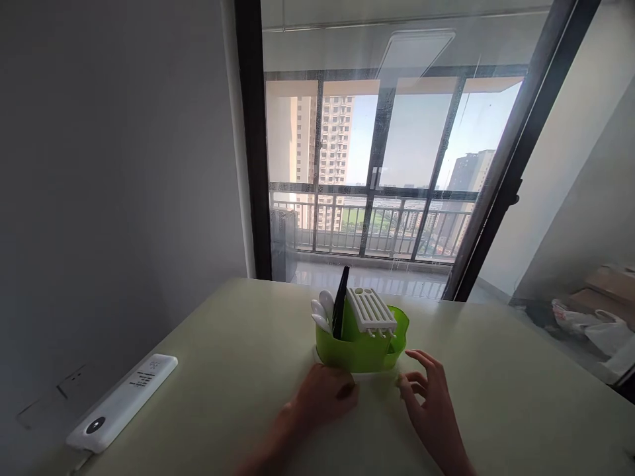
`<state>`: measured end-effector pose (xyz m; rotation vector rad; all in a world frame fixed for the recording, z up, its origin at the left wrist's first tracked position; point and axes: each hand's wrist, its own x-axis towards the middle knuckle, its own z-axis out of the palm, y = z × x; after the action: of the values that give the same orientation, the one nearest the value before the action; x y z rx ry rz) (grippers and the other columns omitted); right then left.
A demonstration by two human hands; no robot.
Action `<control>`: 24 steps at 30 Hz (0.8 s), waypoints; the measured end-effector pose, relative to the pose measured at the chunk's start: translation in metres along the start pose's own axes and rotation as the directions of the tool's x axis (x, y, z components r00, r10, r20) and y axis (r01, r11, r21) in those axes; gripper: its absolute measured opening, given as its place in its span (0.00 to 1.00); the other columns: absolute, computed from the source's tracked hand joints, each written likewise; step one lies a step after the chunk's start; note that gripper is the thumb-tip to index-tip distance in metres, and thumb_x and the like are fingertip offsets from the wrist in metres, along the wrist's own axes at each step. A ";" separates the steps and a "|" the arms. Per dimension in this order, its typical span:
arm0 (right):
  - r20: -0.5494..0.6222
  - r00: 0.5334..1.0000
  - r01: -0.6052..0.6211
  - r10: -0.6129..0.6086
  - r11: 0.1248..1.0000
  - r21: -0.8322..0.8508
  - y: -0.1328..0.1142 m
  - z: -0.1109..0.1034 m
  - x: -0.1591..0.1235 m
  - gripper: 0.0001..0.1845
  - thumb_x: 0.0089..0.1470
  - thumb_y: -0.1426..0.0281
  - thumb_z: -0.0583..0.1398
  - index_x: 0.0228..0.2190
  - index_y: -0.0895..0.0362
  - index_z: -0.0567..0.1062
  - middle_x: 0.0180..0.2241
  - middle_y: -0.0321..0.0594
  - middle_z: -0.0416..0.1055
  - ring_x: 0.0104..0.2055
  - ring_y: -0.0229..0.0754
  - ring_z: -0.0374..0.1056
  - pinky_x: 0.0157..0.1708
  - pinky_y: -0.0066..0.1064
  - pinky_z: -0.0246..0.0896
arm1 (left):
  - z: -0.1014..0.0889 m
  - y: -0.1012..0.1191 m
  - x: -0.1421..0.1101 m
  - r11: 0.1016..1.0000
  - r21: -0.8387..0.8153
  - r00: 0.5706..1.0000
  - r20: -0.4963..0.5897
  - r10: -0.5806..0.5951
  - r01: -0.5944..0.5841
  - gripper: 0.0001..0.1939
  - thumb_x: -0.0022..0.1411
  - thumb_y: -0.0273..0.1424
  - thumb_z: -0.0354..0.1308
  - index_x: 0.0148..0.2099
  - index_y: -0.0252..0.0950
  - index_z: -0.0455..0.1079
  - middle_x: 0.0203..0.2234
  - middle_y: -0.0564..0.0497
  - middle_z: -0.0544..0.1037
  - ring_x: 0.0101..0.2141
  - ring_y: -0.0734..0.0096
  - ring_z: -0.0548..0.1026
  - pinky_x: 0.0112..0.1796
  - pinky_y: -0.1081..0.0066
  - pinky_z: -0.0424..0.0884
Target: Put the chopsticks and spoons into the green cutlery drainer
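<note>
A green cutlery holder (347, 356) stands upright on the table, with a white base showing beneath it. White spoons (322, 312) lean in its left end, beside black chopsticks (340, 304). Across the holder's top sits a white slotted rack (373, 309) with small hooks along its front edge. My left hand (325, 395) is closed at the front left of the base; its curled fingers hide whatever they may hold. To the right of the holder, my right hand (430, 400) has its fingers bent and apart, with the fingertips close to the base and nothing visible in them.
A white power strip (124, 402) lies along the left side of the pale green table (223, 423), near the grey wall. Behind the table is a large sliding glass door (387, 165) in a dark frame. Bags and boxes (595, 317) are piled at the far right.
</note>
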<state>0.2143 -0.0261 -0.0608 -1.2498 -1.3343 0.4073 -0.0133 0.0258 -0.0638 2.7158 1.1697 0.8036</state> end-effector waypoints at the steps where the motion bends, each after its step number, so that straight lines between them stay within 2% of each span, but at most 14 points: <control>1: 0.012 1.000 0.008 -0.008 1.000 -0.011 0.006 -0.001 0.000 0.22 0.63 0.59 0.57 0.56 0.52 0.67 0.61 0.52 0.61 0.34 0.40 0.74 0.32 0.36 0.76 | 0.000 0.000 0.000 1.000 0.009 1.000 -0.001 0.002 -0.002 0.11 0.60 0.29 0.58 0.24 0.38 0.70 0.20 0.54 0.77 0.23 0.72 0.74 0.26 0.71 0.59; 5: 0.081 0.996 0.026 -0.022 0.999 -0.038 0.017 0.000 0.001 0.26 0.63 0.63 0.55 0.61 0.50 0.62 0.65 0.51 0.60 0.34 0.39 0.75 0.34 0.37 0.77 | 0.000 -0.001 0.000 1.000 0.010 1.000 0.002 0.014 -0.015 0.11 0.62 0.29 0.58 0.26 0.38 0.72 0.21 0.53 0.78 0.23 0.72 0.74 0.27 0.72 0.59; 12: 0.172 0.981 0.117 -0.090 0.981 -0.154 0.017 0.004 -0.006 0.26 0.63 0.68 0.53 0.62 0.47 0.61 0.67 0.48 0.59 0.39 0.39 0.76 0.34 0.33 0.77 | -0.002 0.001 0.001 1.000 -0.003 1.000 0.006 0.007 -0.007 0.12 0.62 0.29 0.57 0.26 0.38 0.72 0.22 0.53 0.78 0.24 0.70 0.74 0.28 0.70 0.59; 19: 0.163 0.980 0.143 -0.110 0.967 -0.211 0.014 0.005 -0.011 0.24 0.64 0.69 0.52 0.61 0.48 0.62 0.65 0.48 0.60 0.38 0.39 0.76 0.32 0.31 0.76 | -0.006 0.004 0.001 0.999 -0.033 1.000 0.010 0.009 -0.009 0.11 0.63 0.29 0.57 0.27 0.38 0.71 0.22 0.53 0.78 0.24 0.71 0.73 0.27 0.70 0.57; 24: 0.148 0.982 0.151 -0.118 0.960 -0.237 0.012 0.006 -0.013 0.26 0.64 0.70 0.51 0.62 0.48 0.61 0.64 0.48 0.61 0.41 0.41 0.77 0.32 0.32 0.75 | -0.007 0.004 0.002 0.999 -0.043 0.999 0.035 0.004 -0.002 0.11 0.62 0.27 0.57 0.26 0.37 0.71 0.22 0.53 0.78 0.24 0.71 0.73 0.27 0.70 0.57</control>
<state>0.2107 -0.0303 -0.0788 -1.3442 -1.6123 0.2348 -0.0127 0.0238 -0.0558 2.6867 1.1287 0.7695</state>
